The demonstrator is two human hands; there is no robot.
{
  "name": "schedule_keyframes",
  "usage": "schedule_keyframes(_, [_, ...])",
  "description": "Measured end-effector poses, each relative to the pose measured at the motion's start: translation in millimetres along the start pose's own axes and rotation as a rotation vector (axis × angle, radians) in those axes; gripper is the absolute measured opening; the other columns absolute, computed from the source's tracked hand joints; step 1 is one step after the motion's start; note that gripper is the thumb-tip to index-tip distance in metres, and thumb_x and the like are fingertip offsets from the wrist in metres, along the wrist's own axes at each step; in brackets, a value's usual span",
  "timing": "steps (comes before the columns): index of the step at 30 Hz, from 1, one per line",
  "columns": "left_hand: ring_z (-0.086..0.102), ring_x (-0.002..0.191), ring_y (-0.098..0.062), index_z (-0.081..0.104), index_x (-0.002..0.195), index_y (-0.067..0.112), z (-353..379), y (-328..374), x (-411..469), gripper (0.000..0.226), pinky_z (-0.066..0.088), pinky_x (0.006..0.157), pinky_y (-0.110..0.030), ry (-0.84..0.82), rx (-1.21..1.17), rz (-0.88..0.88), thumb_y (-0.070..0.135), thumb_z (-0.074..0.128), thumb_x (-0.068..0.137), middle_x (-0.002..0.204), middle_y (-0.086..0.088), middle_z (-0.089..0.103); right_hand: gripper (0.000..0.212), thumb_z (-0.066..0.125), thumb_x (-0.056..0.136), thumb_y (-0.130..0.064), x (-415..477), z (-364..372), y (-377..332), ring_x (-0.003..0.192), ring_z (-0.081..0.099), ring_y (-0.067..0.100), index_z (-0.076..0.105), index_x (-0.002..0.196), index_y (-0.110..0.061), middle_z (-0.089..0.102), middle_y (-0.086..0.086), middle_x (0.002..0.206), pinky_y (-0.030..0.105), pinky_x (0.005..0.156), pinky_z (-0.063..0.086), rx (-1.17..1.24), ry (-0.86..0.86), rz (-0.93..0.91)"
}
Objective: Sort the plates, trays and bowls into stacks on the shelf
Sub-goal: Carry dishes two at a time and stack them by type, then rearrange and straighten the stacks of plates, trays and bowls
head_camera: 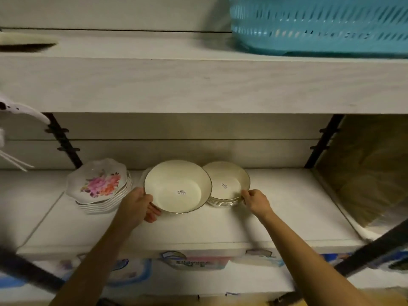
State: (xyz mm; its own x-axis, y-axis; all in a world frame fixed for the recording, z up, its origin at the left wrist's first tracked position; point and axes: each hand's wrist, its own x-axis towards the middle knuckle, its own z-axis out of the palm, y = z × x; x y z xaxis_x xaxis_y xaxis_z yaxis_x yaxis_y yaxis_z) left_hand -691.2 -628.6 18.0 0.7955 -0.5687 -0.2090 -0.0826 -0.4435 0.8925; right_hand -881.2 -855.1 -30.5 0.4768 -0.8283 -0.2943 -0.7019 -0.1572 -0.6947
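A large cream bowl (174, 184) with a dark scalloped rim and a price sticker is tilted toward me at the middle of the white shelf (287, 213). My left hand (141, 205) grips its left rim from below. To its right stands a stack of smaller cream bowls (227, 186), also stickered. My right hand (256, 200) holds the right edge of that stack. At the left rests a stack of white scalloped plates with a pink flower print (100, 184). Another rim shows just behind the large bowl's left side.
An upper shelf board (198, 85) overhangs the working shelf, with a blue plastic basket (320, 25) on top at the right. Black shelf brackets (64, 142) rise at both sides. Printed packages (194, 263) lie below the shelf's front edge.
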Motion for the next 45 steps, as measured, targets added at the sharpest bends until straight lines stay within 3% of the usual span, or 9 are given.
schedule_keyframes(6, [0.054,0.029,-0.009,0.043,0.106,0.011,42.8,25.3,6.2,0.019,0.047,0.033,-0.019,-0.064,-0.022,0.017,0.001,0.037,0.092,0.054,-0.012,0.064,0.056,0.03,0.095,-0.052,-5.6,-27.4,13.3,0.066,0.055,0.02,0.059,0.057,-0.023,0.059,-0.003,0.063,0.036,0.082,0.048,-0.033,-0.082,-0.069])
schedule_keyframes(12, [0.053,0.026,-0.008,0.049,0.105,-0.014,94.0,39.0,32.0,0.025,0.045,0.032,-0.016,-0.17,-0.033,-0.091,0.006,0.038,0.094,0.032,0.003,0.059,0.053,0.029,0.098,-0.045,-18.2,-49.4,18.9,0.054,0.051,0.014,0.061,0.066,-0.019,0.057,-0.002,0.062,0.028,0.065,0.043,-0.033,-0.069,-0.131])
schedule_keyframes(17, [0.052,0.026,-0.007,0.045,0.115,-0.012,118.8,44.9,40.1,0.029,0.046,0.034,-0.017,-0.24,0.015,-0.087,0.008,0.038,0.096,0.056,-0.012,0.068,0.054,0.028,0.098,-0.044,-26.0,-58.4,20.6,0.054,0.052,0.014,0.065,0.072,-0.015,0.059,-0.001,0.063,0.029,0.068,0.044,-0.02,-0.071,-0.147])
schedule_keyframes(22, [0.055,0.037,-0.016,0.052,0.084,-0.004,122.5,42.6,43.5,0.027,0.055,0.052,-0.032,-0.197,0.185,-0.027,0.02,0.046,0.095,0.049,-0.002,0.065,0.052,0.025,0.099,-0.044,-30.0,-58.6,16.4,0.057,0.057,0.014,0.064,0.077,-0.016,0.062,-0.002,0.065,0.03,0.073,0.047,-0.049,-0.079,-0.148])
schedule_keyframes(24, [0.059,0.052,-0.024,0.043,0.107,-0.003,111.6,41.4,39.4,0.033,0.052,0.044,-0.032,-0.112,0.273,0.036,0.027,0.046,0.094,0.079,-0.018,0.069,0.048,0.026,0.099,-0.044,-31.2,-55.2,10.1,0.06,0.062,0.012,0.062,0.079,-0.019,0.064,-0.004,0.068,0.031,0.078,0.05,-0.073,-0.097,-0.161])
schedule_keyframes(28, [0.062,0.091,-0.033,0.049,0.112,0.003,75.1,28.3,33.1,0.038,0.049,0.077,-0.04,-0.029,0.581,0.252,0.035,0.038,0.095,0.098,-0.02,0.065,0.037,0.034,0.098,-0.041,-31.6,-41.9,-8.5,0.07,0.07,0.016,0.061,0.081,-0.022,0.069,-0.005,0.074,0.037,0.085,0.054,-0.101,-0.179,-0.212])
schedule_keyframes(33, [0.054,0.075,-0.018,0.057,0.11,0.008,7.2,12.3,22.8,0.038,0.043,0.069,-0.024,0.05,0.706,0.32,0.035,0.034,0.097,0.087,-0.009,0.063,0.037,0.037,0.098,-0.038,-35.4,-8.2,-50.5,0.079,0.071,0.016,0.064,0.091,-0.014,0.071,-0.001,0.083,0.035,0.087,0.053,-0.203,-0.316,-0.279])
schedule_keyframes(40, [0.062,0.085,-0.03,0.062,0.099,0.002,-104.2,-27.2,14.2,0.041,0.045,0.072,-0.03,0.303,0.728,0.296,0.033,0.035,0.097,0.089,-0.016,0.066,0.031,0.039,0.096,-0.037,-47.5,67.4,-120.2,0.083,0.069,0.017,0.062,0.094,-0.017,0.069,-0.002,0.087,0.035,0.088,0.054,-0.315,-0.433,-0.373])
schedule_keyframes(45, [0.059,0.084,-0.029,0.058,0.095,0.004,-173.0,-56.0,23.6,0.039,0.045,0.072,-0.034,0.281,0.73,0.211,0.034,0.035,0.097,0.089,-0.014,0.064,0.028,0.037,0.097,-0.039,-60.9,125.2,-164.6,0.081,0.067,0.016,0.059,0.091,-0.022,0.068,-0.002,0.087,0.033,0.087,0.052,-0.321,-0.438,-0.388])
